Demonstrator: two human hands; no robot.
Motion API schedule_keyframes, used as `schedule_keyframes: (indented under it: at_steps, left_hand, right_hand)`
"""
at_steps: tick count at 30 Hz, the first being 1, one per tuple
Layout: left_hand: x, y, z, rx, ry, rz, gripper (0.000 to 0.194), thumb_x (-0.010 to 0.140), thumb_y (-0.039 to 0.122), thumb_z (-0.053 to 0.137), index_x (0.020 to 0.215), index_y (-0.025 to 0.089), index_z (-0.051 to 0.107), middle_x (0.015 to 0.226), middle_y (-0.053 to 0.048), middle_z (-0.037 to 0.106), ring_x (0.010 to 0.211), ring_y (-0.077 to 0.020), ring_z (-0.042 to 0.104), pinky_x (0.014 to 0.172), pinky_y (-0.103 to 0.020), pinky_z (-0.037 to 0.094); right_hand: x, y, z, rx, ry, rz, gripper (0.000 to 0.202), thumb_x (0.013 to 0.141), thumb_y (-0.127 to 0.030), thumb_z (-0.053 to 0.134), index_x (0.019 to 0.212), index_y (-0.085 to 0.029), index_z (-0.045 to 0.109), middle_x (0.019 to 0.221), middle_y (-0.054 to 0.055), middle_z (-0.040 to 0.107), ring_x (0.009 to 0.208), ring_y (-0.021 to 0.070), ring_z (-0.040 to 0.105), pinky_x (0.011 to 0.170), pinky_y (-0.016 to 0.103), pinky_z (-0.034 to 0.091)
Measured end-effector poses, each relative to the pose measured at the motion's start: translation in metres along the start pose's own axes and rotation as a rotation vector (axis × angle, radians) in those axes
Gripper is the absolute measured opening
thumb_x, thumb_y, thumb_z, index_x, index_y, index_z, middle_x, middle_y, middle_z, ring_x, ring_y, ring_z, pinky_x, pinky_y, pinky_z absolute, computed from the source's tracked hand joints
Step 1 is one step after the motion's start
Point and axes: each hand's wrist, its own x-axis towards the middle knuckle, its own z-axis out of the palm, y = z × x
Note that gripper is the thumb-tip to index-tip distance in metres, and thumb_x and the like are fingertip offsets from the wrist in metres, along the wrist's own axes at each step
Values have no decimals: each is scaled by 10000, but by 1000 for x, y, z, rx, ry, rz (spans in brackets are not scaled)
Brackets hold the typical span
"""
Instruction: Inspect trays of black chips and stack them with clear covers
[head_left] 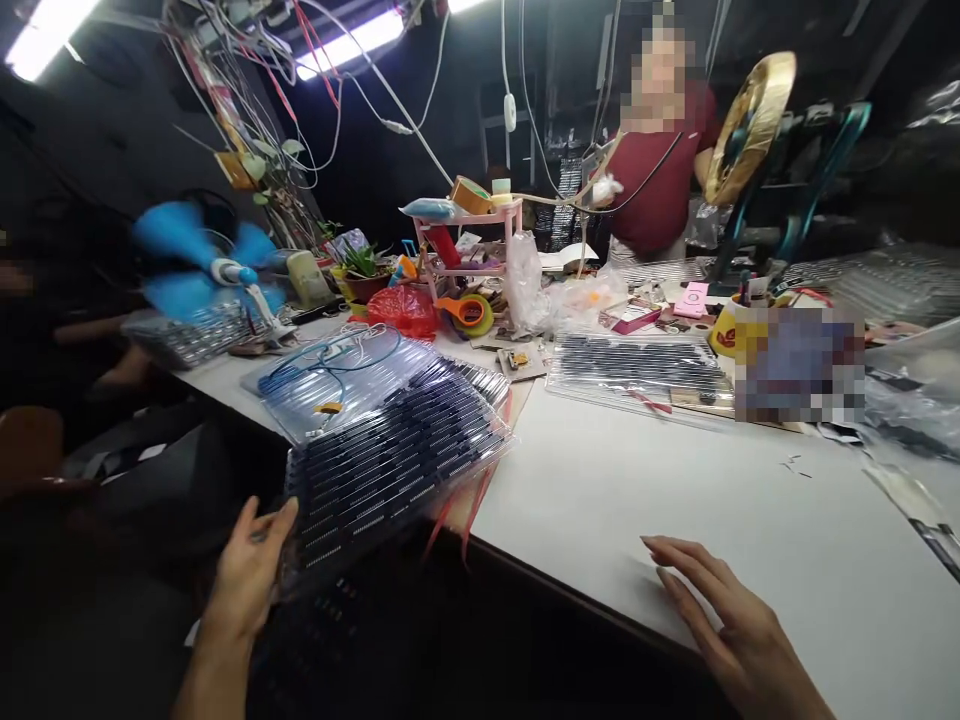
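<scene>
Worktop, pale and broad, ran across the scene, crowded along its far side and bearing trays at both left and centre. Beyond it stood a person in a dark red top. Largest of the things near the hands was the near tray, clear plastic, at the left of the worktop and partly out over its near edge. Rows of dark strips covered it; it looked full or nearly so, though glare made a small gap hard to rule out. Under its far side lay clear plastic sheeting with a blue cable on top. A blue fan stood to the far left.

Farther off, right of centre, a second tray also held close rows of strips, so that at least two looked laid out; whether more strips were left to place could not be judged.

The left hand was at the near tray's left end, its visible thumb and finger apart; whether the hidden fingers were clamped on the tray could not be told. The right hand was open and held nothing, fingers stretched over the near right of the worktop. Smallest were a few dark slivers, loose beyond it.
</scene>
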Motion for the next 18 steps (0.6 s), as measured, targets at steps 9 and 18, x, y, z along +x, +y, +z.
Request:
schedule_keyframes:
  at_steps: [9, 18]
  left_hand:
    - [-38, 32, 18, -294, -275, -187, 427, 762, 223, 668, 1182, 196, 598, 984, -42, 729, 842, -203, 696, 701, -287, 578]
    - [-116, 66, 124, -115, -908, -35, 528, 831, 395, 588, 1293, 153, 504, 1093, -104, 689, 932, -238, 669, 825, -349, 513]
  right_hand:
    - [-17, 21, -13, 53, -4, -25, 333, 905, -297, 442, 1214, -330, 560, 1074, 44, 670, 902, 219, 684, 672, 301, 614]
    - [-56, 55, -38, 6, 53, 297, 424, 918, -413, 422, 1323, -307, 485, 1283, 38, 587, 1117, 273, 598, 927, 430, 525]
